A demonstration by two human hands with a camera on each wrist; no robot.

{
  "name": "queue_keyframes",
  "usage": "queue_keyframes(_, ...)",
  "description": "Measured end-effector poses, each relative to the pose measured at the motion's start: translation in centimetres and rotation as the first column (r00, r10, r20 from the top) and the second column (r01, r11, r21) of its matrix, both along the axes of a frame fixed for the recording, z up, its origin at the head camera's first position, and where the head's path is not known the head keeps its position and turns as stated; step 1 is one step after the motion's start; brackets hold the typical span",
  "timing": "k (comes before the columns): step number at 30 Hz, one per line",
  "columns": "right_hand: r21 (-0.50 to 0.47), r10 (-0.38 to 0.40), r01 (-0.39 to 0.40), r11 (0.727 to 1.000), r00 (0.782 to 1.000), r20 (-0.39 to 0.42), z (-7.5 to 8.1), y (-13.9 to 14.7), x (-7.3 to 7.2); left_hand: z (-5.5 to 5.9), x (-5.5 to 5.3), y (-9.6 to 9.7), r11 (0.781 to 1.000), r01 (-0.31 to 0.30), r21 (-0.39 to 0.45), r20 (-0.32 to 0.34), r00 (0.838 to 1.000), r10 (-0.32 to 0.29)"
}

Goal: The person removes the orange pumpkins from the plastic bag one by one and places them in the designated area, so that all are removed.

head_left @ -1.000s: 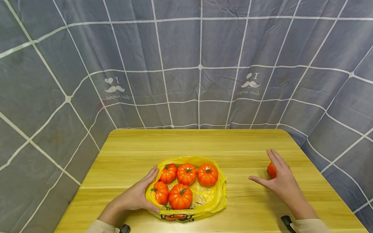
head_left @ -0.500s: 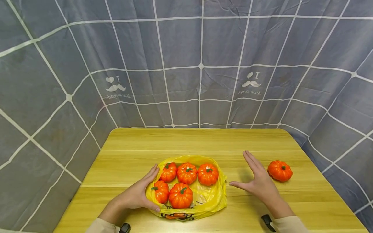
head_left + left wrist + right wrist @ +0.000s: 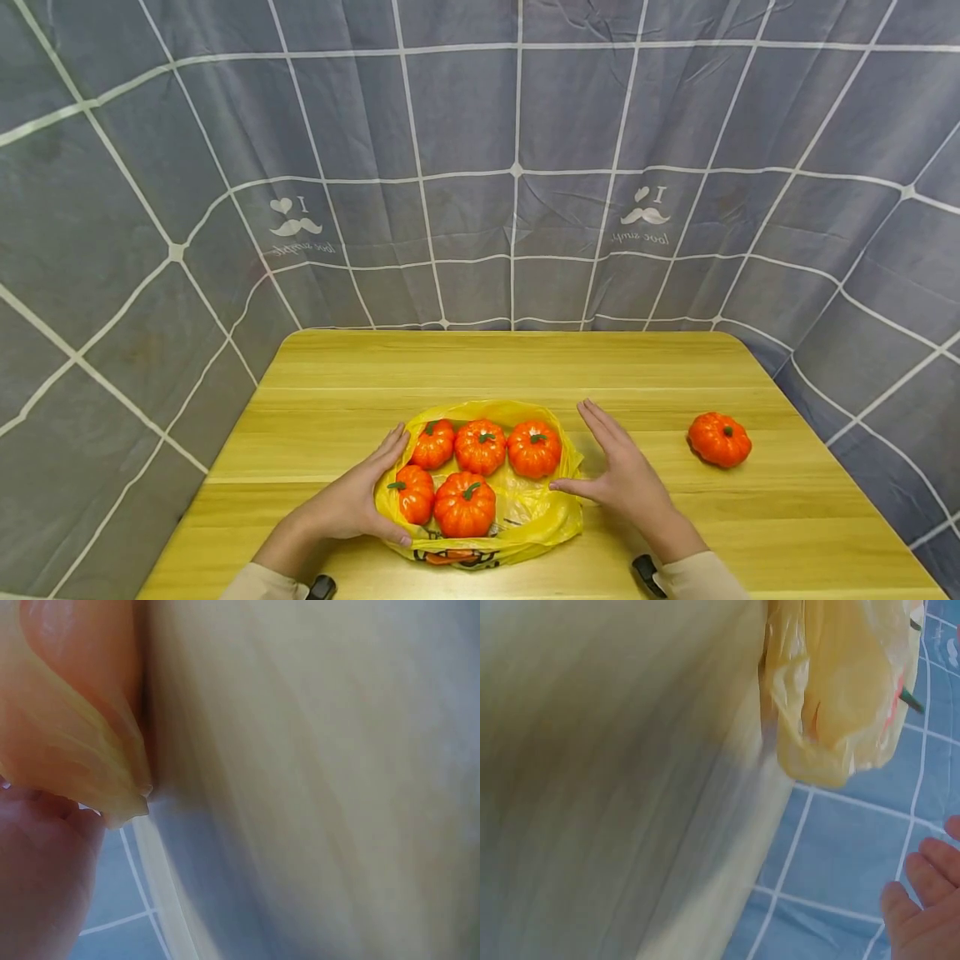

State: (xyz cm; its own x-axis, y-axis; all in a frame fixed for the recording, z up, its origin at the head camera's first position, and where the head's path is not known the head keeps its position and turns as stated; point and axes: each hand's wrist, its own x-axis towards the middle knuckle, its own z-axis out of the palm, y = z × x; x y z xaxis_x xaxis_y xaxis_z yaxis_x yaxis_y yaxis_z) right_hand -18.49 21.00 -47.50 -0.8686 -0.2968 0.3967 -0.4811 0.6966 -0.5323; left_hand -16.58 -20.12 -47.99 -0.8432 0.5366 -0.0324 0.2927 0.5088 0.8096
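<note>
A yellow plastic bag point(image 3: 540, 525) sits open-mouthed on the table, with several small orange pumpkins point(image 3: 465, 506) with green stems inside it. My left hand point(image 3: 348, 500) rests along the bag's left side, fingers extended at the far rim and thumb at the near rim. On the other side my right hand point(image 3: 626, 479) is spread with straight fingers, its thumb overlapping the bag's right rim and nothing in its grasp. In the right wrist view the bag point(image 3: 832, 697) stands beyond the fingers point(image 3: 930, 874). One more pumpkin point(image 3: 720, 439) lies on the table to the right.
The wooden table point(image 3: 480, 362) has rounded far corners. Grey cloth point(image 3: 465, 217) with a white grid hangs behind it and along both sides. Black wrist straps show at both sleeves.
My right hand has moved left from in front of the loose pumpkin to the bag's right rim, uncovering that pumpkin. The left hand and the bag have stayed in place.
</note>
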Motion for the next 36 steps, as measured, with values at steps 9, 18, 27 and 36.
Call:
queue_keyframes(9, -0.020, 0.049, -0.048, 0.999, 0.999, 0.008, -0.8, -1.8, -0.1, 0.0, 0.0, -0.1, 1.000, -0.006, -0.003, -0.007, 1.000, 0.006)
queue_keyframes(18, -0.025, 0.072, -0.070, 0.997, 0.996, 0.047, -1.6, -2.9, -0.4, -0.1, 0.0, -0.1, 1.000, 0.001, 0.010, 0.001, 1.000, -0.001)
queue_keyframes(27, -0.029, 0.000, 0.005, 1.000, 0.989, 0.150, -1.8, -3.6, -0.8, -0.1, 0.1, -0.1, 1.000, 0.001, 0.005, -0.007, 1.000, -0.001)
queue_keyframes(36, -0.045, -0.047, 0.061, 0.997, 0.964, 0.262, -1.9, -4.1, -1.5, 0.0, 0.1, 0.0, 1.000, -0.004, -0.008, -0.002, 1.000, 0.004)
